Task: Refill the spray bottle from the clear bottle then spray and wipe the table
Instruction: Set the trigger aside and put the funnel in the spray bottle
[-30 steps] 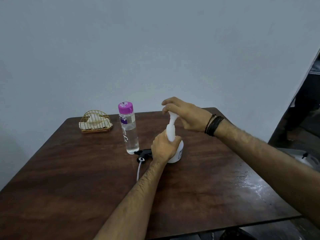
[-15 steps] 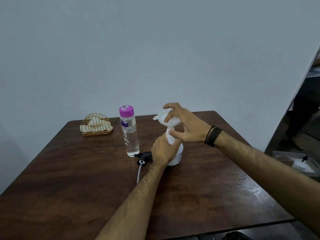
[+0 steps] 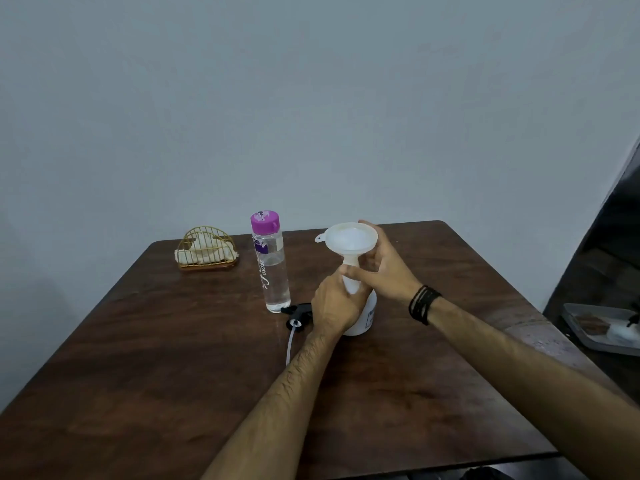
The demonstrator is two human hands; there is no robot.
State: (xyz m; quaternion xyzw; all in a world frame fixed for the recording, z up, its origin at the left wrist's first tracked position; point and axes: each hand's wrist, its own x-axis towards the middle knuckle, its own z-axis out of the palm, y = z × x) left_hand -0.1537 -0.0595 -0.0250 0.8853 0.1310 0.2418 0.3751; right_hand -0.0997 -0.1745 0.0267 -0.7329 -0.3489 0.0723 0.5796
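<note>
From your head view, your left hand (image 3: 334,306) grips the white spray bottle (image 3: 363,318) mid-surface, well clear of every edge of the brown surface (image 3: 173,375), with open room near you. Your right hand (image 3: 379,268) pinches the funnel (image 3: 349,241) seated in its neck; a second ago that hand covered the funnel. The clear bottle (image 3: 270,265) stands just left, capped.

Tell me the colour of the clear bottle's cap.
Bright purple-pink, on the cap of the clear bottle; the head view shows it.
</note>
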